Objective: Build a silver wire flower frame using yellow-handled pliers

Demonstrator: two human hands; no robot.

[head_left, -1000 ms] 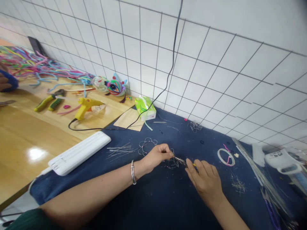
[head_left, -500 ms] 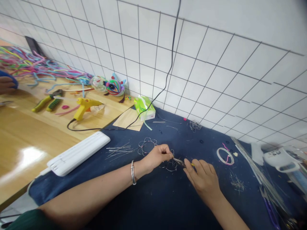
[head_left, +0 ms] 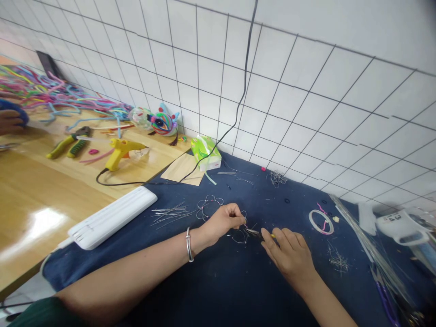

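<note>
My left hand (head_left: 227, 221) pinches a looped wire frame (head_left: 240, 238) between thumb and fingertips, just above the dark blue cloth (head_left: 211, 290). Wrapped around the handles of small pliers (head_left: 252, 232) is my right hand (head_left: 289, 254). The pliers' jaws point left and meet the wire close to my left fingertips; whether they grip it I cannot tell. Beyond my left hand lies a flower-shaped wire ring (head_left: 204, 210) with several loops and tiny reddish spots. Straight cut wires (head_left: 170, 214) are scattered left of it.
A white power strip (head_left: 114, 218), yellow glue gun (head_left: 119, 154), green-handled pliers (head_left: 70, 144) and tissue pack (head_left: 206, 152) stand left and behind. Rightward are a white ring coil (head_left: 321, 221), wire scraps (head_left: 338, 261), long wires (head_left: 361, 231) and purple-handled scissors (head_left: 384, 290). Another person's hand (head_left: 10, 120) shows far left.
The plier tips have shifted slightly lower beside my left fingertips. My left hand keeps its pinch on the wire frame, nearly unmoved.
</note>
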